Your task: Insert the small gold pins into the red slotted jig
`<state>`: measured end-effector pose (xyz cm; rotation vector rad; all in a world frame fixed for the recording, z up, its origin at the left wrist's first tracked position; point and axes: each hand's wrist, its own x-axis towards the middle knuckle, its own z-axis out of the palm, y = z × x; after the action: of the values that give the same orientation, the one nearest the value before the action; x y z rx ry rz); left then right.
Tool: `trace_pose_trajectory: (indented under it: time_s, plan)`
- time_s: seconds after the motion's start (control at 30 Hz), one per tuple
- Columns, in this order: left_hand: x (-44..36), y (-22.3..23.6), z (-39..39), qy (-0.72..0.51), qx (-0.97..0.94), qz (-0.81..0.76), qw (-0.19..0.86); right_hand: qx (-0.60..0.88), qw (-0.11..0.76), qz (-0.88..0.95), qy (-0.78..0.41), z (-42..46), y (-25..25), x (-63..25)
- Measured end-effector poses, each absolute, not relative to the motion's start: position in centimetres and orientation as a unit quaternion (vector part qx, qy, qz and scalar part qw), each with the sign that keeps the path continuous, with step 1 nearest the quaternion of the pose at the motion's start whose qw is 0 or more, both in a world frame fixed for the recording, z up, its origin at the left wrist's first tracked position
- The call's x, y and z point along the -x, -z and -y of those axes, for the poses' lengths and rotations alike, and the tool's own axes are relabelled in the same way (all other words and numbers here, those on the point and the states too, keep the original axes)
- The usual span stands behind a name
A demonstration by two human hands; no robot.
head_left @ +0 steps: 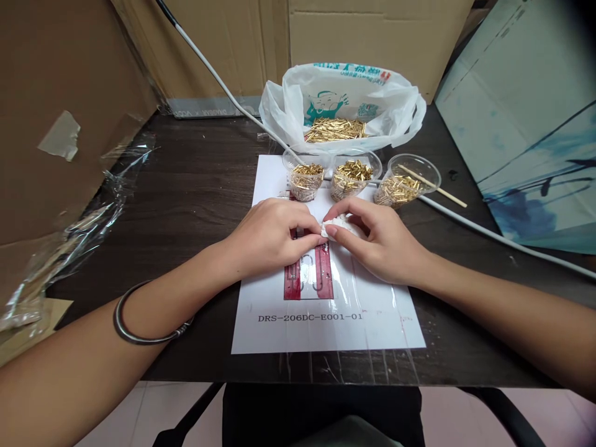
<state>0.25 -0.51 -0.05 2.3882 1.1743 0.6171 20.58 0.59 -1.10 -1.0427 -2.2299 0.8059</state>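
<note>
My left hand (272,236) and my right hand (372,239) meet over a white printed sheet (326,310) taped to the dark table (195,186). Both hands have their fingers curled and pinch a small white crumpled piece (338,222) between them. Under the fingertips lies a dark red slotted block (310,279) on the sheet. A metal bangle (135,313) circles my left forearm. Three clear plastic cups (354,176) of small brass pins stand just beyond the hands.
A white plastic bag (342,102) with more brass pins sits behind the cups. A thin wooden stick (433,186) rests in the right cup. A white cable (488,233) crosses the table. Cardboard (60,112) and crinkled clear film (84,230) lie left; a blue-white box (535,124) right.
</note>
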Motion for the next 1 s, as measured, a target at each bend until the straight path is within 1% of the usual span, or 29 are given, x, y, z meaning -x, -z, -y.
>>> trace_pose_trajectory:
  time_s: [0.1,0.33,0.63,0.73,0.87,1.0]
  plan:
    - [-0.24,0.15,0.53,-0.226,-0.851,-0.425,0.21,0.38,0.273,0.836,-0.286,-0.62,1.27,-20.57]
    - [-0.31,0.26,0.53,-0.226,-0.85,-0.426,0.21,0.335,0.242,0.875,-0.253,-0.56,0.82,-20.9]
    - [-0.26,0.04,0.56,-0.219,-0.848,-0.432,0.216,0.335,0.256,0.886,-0.195,-0.84,0.96,-20.9]
    - [-0.27,0.11,0.52,-0.222,-0.85,-0.429,0.211,0.336,0.262,0.88,-0.208,-0.78,1.16,-20.94]
    - [-0.22,0.27,0.45,-0.227,-0.851,-0.425,0.208,0.36,0.235,0.863,-0.264,-0.73,1.5,-21.24]
    - [-0.16,0.29,0.5,-0.228,-0.85,-0.425,0.212,0.352,0.257,0.86,-0.265,-0.96,1.65,-21.37]
